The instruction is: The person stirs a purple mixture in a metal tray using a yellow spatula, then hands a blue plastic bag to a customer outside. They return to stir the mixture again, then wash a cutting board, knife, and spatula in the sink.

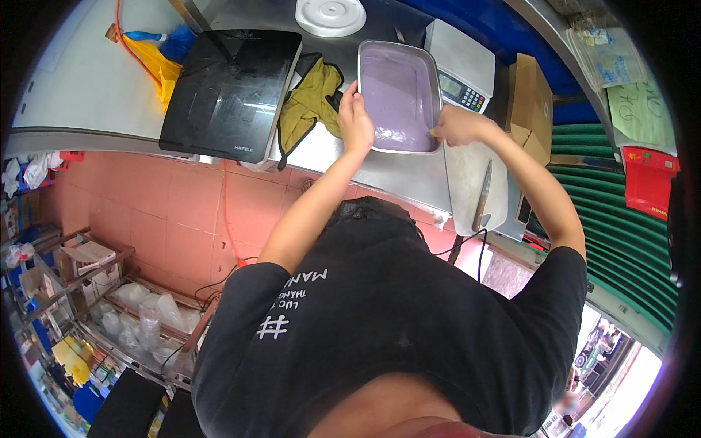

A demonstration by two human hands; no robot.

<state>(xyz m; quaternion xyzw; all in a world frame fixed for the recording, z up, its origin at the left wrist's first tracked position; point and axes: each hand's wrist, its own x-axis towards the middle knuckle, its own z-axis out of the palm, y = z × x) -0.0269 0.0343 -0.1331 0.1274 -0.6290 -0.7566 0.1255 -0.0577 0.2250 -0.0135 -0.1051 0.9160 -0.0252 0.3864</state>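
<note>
A rectangular metal tray (398,151) holds a smooth, pale purple mixture (395,93). It sits on the steel worktable in front of me, slightly skewed. My left hand (356,121) grips the tray's left side, with the fingers along the wall and the thumb near the rim. Over the near right corner, my right hand (463,125) is closed on a small yellow utensil (433,133). Only the utensil's tip shows at the mixture's edge; my fingers cover the rest. An olive cloth with dark edging (309,104) lies just left of my left hand.
Left of the cloth is a black induction cooktop (230,98). A digital scale (463,65) and cardboard box (530,104) stand right of the tray. On a white cutting board (465,180) lies a wooden-handled knife (482,200). A white lid (331,16) is at the back.
</note>
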